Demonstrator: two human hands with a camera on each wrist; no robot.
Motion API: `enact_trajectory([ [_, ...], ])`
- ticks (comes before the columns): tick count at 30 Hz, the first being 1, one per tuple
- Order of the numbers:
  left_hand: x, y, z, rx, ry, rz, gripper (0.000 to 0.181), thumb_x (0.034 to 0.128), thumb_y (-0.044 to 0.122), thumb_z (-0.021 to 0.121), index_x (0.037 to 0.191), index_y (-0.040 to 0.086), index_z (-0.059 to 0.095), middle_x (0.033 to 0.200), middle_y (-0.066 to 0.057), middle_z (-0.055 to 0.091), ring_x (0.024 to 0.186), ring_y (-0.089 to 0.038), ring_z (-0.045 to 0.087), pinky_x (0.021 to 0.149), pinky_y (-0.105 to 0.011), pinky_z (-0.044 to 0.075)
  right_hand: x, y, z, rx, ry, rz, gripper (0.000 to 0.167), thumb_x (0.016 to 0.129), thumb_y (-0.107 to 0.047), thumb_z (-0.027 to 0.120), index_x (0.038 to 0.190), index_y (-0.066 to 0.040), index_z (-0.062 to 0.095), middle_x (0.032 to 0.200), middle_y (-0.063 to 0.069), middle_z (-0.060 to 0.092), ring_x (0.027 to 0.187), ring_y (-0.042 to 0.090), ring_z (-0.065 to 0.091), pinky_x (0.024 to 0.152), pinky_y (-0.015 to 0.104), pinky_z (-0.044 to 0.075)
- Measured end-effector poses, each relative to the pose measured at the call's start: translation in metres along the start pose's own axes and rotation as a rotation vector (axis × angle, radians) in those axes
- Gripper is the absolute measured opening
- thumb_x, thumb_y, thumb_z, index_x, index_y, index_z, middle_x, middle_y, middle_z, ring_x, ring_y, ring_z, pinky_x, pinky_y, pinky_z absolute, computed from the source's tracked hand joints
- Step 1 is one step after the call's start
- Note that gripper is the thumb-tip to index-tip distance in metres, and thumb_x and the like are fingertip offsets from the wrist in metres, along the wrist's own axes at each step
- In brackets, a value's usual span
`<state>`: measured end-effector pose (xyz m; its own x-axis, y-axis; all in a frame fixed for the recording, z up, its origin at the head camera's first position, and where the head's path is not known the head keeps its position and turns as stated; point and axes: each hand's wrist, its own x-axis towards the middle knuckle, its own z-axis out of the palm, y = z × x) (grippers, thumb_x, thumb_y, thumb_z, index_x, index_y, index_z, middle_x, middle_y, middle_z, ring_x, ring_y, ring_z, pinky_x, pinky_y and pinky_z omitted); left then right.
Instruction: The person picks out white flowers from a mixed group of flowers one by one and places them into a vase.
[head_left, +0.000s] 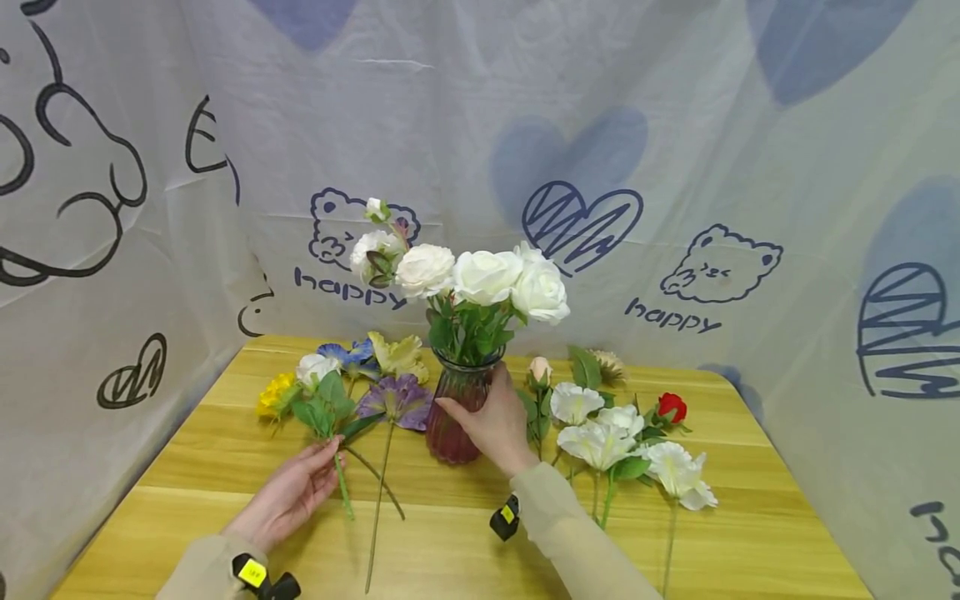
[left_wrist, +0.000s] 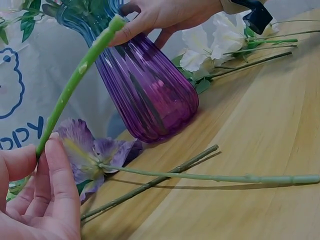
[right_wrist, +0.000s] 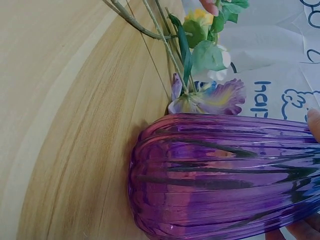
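Observation:
My left hand [head_left: 300, 487] pinches the green stem [left_wrist: 75, 80] of a white flower [head_left: 317, 368] with broad green leaves, left of the vase. The stem's cut end points up toward the vase in the left wrist view. My right hand [head_left: 498, 417] grips the ribbed purple glass vase [head_left: 453, 421] around its upper part from the right. Several white roses [head_left: 487, 277] with green leaves stand in the vase, and their dark stems show through the glass in the right wrist view. A purple flower [head_left: 397, 402] lies just left of the vase, its long stem toward me.
On the table's left lie a yellow flower [head_left: 277, 394], a blue flower [head_left: 351, 357] and a pale yellow flower [head_left: 397, 354]. Right of the vase are white flowers [head_left: 600, 442], a red rose [head_left: 672, 407] and a peach bud [head_left: 539, 372]. A printed curtain [head_left: 450, 125] hangs behind the wooden table [head_left: 225, 442].

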<state>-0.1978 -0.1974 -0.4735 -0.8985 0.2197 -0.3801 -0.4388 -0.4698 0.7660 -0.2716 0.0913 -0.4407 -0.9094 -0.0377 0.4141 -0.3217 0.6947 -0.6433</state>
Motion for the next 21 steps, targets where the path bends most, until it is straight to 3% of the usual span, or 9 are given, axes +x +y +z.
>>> enact_trajectory([
  [10, 0.002, 0.012, 0.009, 0.189, 0.109, 0.094, 0.026, 0.1038, 0.024, 0.056, 0.129, 0.019, 0.049, 0.097, 0.015, 0.066, 0.086, 0.002, 0.063, 0.083, -0.013, 0.056, 0.000, 0.001, 0.000, -0.007, 0.002, -0.009, 0.090, 0.082, -0.057, 0.077, 0.144, -0.004, 0.039, 0.131, 0.019, 0.061, 0.111, 0.039, 0.067, 0.089, 0.055, 0.058],
  [15, 0.001, 0.020, 0.020, 0.294, 0.133, 0.202, 0.035, 0.1030, 0.020, 0.058, 0.135, 0.015, 0.045, 0.102, 0.021, 0.064, 0.093, 0.001, 0.064, 0.087, -0.015, 0.056, 0.000, 0.001, 0.000, -0.007, 0.008, -0.009, 0.089, 0.082, -0.057, 0.077, 0.143, -0.004, 0.040, 0.131, 0.019, 0.061, 0.111, 0.039, 0.067, 0.088, 0.054, 0.058],
  [21, -0.005, 0.034, 0.040, 0.457, 0.147, 0.351, 0.041, 0.1049, 0.029, 0.054, 0.139, 0.010, 0.041, 0.102, 0.022, 0.063, 0.095, -0.001, 0.065, 0.087, -0.019, 0.058, 0.000, 0.000, 0.000, 0.000, 0.009, -0.010, 0.089, 0.082, -0.056, 0.078, 0.143, -0.004, 0.040, 0.130, 0.019, 0.061, 0.109, 0.039, 0.067, 0.088, 0.055, 0.058],
])
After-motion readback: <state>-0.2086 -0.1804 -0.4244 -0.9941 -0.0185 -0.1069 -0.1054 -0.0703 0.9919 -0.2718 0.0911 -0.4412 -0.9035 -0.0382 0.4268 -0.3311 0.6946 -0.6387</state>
